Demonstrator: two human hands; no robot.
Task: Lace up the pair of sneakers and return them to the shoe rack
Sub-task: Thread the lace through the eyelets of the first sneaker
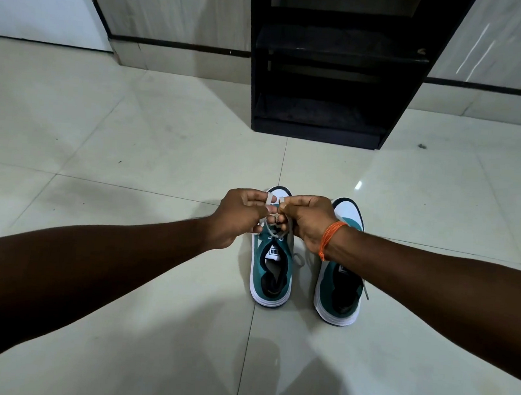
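Note:
Two teal and white sneakers stand side by side on the tiled floor, toes pointing away from me. Over the left sneaker [270, 275] my left hand [239, 217] and my right hand [305, 220] meet, each pinching a part of its grey-white lace [270, 199]. The lace runs down from my fingers to the top eyelets. My right forearm, with an orange thread at the wrist, crosses over the right sneaker [339, 292] and hides its middle. A loose lace end lies between the two shoes. The black shoe rack [322, 130] stands on the floor straight ahead.
The rack's shelves look bare and dark. Pale glossy floor tiles [132, 157] spread all around. A wall with a dark skirting strip [177, 45] runs behind the rack, and a white panel stands at the far left.

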